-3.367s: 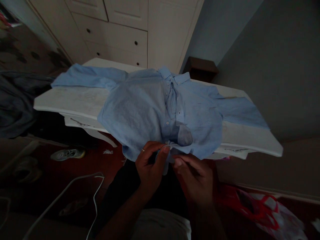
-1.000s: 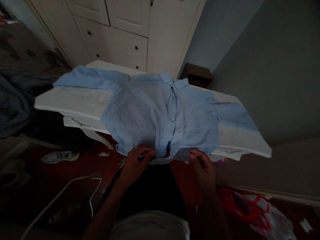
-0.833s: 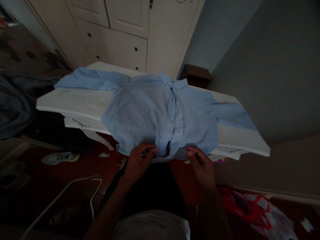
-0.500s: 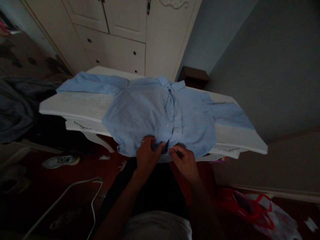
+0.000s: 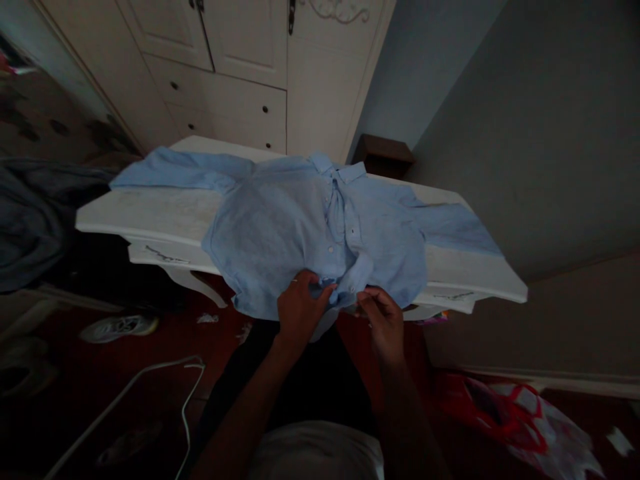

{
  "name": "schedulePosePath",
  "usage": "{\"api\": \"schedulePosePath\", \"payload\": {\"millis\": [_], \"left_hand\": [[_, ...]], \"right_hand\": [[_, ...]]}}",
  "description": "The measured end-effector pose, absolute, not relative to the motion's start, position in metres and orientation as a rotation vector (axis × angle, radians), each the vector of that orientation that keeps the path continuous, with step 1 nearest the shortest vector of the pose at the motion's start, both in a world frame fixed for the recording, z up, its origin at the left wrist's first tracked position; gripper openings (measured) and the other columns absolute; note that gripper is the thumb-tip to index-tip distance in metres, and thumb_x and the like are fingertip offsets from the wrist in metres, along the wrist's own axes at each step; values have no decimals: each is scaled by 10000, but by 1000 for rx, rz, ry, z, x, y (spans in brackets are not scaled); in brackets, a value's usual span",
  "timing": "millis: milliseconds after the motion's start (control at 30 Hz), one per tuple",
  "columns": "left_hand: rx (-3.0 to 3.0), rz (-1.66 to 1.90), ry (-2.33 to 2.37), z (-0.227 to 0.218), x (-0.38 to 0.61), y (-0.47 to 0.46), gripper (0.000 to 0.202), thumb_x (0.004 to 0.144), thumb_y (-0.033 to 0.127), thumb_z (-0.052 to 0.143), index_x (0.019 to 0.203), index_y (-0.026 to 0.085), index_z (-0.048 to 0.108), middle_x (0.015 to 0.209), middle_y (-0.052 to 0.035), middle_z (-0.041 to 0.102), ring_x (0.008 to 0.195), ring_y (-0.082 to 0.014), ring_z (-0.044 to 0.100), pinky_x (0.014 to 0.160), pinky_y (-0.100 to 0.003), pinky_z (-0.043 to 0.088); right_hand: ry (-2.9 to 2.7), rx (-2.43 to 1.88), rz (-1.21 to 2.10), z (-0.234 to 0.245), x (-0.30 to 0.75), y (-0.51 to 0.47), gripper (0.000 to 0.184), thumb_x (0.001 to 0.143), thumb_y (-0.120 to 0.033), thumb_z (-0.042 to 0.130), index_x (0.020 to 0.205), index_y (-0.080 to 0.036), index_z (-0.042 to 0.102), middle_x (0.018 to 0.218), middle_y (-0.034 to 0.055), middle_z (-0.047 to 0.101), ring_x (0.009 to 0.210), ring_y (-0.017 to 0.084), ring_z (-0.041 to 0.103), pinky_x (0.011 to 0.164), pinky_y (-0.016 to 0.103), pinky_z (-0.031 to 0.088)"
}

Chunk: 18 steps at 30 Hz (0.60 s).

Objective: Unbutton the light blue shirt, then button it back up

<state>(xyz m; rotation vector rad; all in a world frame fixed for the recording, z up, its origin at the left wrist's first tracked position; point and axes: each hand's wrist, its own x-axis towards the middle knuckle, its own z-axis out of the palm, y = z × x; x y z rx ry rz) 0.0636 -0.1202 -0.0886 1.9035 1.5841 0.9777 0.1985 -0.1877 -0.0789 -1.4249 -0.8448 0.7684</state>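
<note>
A light blue button-up shirt point(image 5: 270, 233) lies front up across a white table point(image 5: 145, 210), sleeves spread to both sides and collar at the far edge. Its front is partly open, the two edges parted below the collar. My left hand point(image 5: 300, 307), with a ring on one finger, pinches the left front edge near the hem. My right hand point(image 5: 383, 317) grips the opposite front edge, the buttonhole side, between thumb and fingers. Between the hands the cloth is lifted and folded at the table's near edge. A small white button point(image 5: 331, 249) shows above my left hand.
Behind the table stands a cream wardrobe point(image 5: 320, 87) with drawers. A small brown box-like piece point(image 5: 383, 155) is by the wall. On the floor are a sneaker point(image 5: 119, 328), a white cable-like strip point(image 5: 125, 393) and a red-and-white bag point(image 5: 520, 413). Dark cloth point(image 5: 30, 227) hangs at the left.
My right hand has moved right and pulled the buttonhole edge away from the other front edge. The left hand keeps its hold on the cloth. The view has shifted slightly.
</note>
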Motion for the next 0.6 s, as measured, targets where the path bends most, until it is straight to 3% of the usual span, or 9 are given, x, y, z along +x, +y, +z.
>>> {"api": "schedulePosePath", "payload": {"millis": [233, 400, 600], "left_hand": [[1258, 1119, 1144, -95, 59, -115, 326, 724, 368, 714, 850, 211, 457, 643, 82, 490, 449, -62, 460, 451, -193, 376], [1077, 1018, 866, -88, 36, -109, 400, 655, 377, 784, 914, 192, 541, 696, 61, 550, 412, -36, 439, 373, -173, 365], [1279, 931, 836, -80, 25, -106, 317, 750, 382, 718, 993, 182, 687, 617, 37, 544, 445, -61, 462, 406, -186, 381]], "right_hand": [[-1012, -1440, 727, -82, 189, -180, 197, 812, -374, 650, 818, -197, 565, 751, -30, 536, 699, 116, 520, 645, 236, 431], [-1086, -1445, 725, -75, 181, -169, 267, 847, -359, 604, 656, -195, 517, 590, -51, 482, 582, 103, 474, 571, 230, 381], [-1030, -1328, 794, -74, 170, -157, 233, 828, -355, 640, 676, -188, 582, 605, -34, 577, 573, 104, 515, 571, 232, 408]]}}
